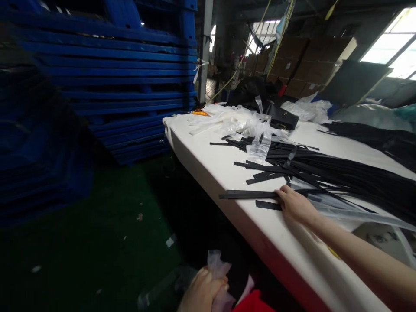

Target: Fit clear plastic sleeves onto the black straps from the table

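My right hand (294, 203) lies on the white table (208, 160), its fingers laid over the ends of long black strips (250, 194) near the table's front edge. A large heap of the same black strips (341, 173) stretches to the right behind it. Down below the table edge, my left hand (203, 292) is closed on a crumpled clear plastic bag (217, 266). Flat clear plastic sleeves (338, 207) lie under my right forearm.
A pile of clear plastic bags (240, 121) sits at the table's far end, with an orange tool (199, 113) beside it. Stacked blue pallets (107, 73) stand to the left. The green floor (97, 234) has scraps on it. Cardboard boxes (292, 65) stand at the back.
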The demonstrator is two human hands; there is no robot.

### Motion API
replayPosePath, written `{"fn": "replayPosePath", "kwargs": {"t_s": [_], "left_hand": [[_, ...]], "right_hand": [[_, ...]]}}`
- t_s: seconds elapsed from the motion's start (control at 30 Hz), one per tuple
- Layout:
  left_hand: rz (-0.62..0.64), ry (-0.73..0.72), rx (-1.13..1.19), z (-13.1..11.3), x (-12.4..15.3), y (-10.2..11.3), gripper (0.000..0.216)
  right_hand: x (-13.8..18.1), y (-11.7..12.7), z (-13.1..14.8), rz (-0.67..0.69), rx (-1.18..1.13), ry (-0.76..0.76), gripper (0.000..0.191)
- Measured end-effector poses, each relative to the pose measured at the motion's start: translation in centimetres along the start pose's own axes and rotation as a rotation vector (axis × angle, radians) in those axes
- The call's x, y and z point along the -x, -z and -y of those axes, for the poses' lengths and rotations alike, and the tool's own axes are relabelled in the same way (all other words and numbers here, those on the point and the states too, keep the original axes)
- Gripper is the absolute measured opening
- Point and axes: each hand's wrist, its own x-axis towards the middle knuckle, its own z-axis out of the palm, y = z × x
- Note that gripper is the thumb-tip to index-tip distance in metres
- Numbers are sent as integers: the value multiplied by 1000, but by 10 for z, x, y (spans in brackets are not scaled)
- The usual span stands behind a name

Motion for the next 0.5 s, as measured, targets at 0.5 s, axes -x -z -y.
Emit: {"fn": "replayPosePath", "kwargs": {"t_s": [0.5], "left_hand": [[-24,24,-111,-58,-2,28,27]], "right_hand": [[17,22,68,-250,9,200,24]]}}
